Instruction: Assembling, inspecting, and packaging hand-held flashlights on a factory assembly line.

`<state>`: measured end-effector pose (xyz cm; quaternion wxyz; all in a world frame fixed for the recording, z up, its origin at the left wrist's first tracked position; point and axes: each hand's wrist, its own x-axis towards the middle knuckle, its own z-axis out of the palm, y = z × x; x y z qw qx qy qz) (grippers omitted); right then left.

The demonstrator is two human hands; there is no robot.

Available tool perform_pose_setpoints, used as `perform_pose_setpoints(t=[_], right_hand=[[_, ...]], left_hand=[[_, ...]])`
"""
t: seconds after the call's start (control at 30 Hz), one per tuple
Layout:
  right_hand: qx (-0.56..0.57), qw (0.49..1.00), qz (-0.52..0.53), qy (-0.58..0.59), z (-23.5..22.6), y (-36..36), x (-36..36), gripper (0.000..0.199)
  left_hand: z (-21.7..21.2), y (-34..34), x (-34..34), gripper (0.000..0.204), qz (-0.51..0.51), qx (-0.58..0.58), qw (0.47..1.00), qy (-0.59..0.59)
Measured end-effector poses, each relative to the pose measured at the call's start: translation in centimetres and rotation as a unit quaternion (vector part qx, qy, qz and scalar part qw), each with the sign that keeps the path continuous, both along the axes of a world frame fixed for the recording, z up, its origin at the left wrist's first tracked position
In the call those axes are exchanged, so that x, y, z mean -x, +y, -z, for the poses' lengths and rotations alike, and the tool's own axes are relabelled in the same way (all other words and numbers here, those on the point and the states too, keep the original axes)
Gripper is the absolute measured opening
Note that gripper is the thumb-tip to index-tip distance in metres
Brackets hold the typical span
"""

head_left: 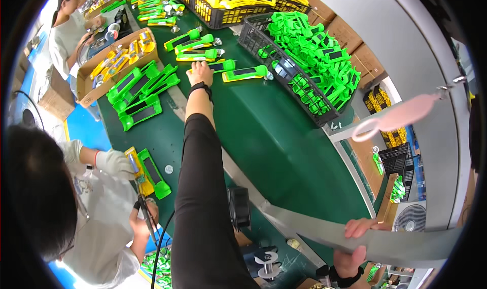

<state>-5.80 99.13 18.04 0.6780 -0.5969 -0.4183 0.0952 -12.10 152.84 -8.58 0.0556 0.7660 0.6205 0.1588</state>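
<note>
**A:** What sits nearest the camera in the head view?

**B:** The right hand [355,246], low at the lower right. Its fingers curl over the grey metal edge rail [324,230] of the table, gripping it; a black band sits on that wrist.

**A:** And the other hand?

**B:** The left arm, in a black sleeve, stretches far out over the green table [269,137]. The left hand [200,74], with a black wristband behind it, lies on a green flashlight [223,66] in the loose row near the table's far end. Whether the fingers have closed around it I cannot tell; they rest on it, palm down.

**A:** What lies around that flashlight?

**B:** Just to its right another green flashlight [246,73] with a dark panel on top, and beyond them three more of the same kind [195,45]. To the left, a cluster of green housing shells [142,91] lies flat, beside a cardboard box [86,94] of yellow parts.

**A:** And the crates?

**B:** A black crate [284,73] heaped with green housings stands to the right of the hand, and a second crate of yellow housings [228,0] at the far end.

**A:** Anyone else?

**B:** A co-worker's gloved hand [115,163] at the left holds a yellow piece beside a green shell [152,172]. Another person sits at the far left corner.
</note>
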Motion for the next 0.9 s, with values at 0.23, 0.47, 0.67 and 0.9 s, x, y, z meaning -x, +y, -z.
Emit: perform_pose_setpoints(t=[0.23,0.47,0.67,0.9], right_hand=[[0.001,0.999,0.041,-0.003,-0.2,1.0,0.3,0.057],[-0.009,0.999,0.042,0.011,-0.6,1.2,0.3,0.058],[0.007,0.999,0.02,0.027,-0.7,0.9,0.3,0.056],[-0.019,0.999,0.035,0.02,0.0,0.9,-0.2,0.06]], left_hand=[[0.5,-0.2,-1.5,0.041,-0.028,-0.034,0.995,0.094],[0.8,-0.3,-1.3,0.047,0.036,0.056,0.995,0.07],[0.7,3.5,-2.1,0.051,0.076,0.071,0.971,-0.216],[-1.6,-0.5,-11.4,0.065,0.171,0.125,0.973,-0.086]])
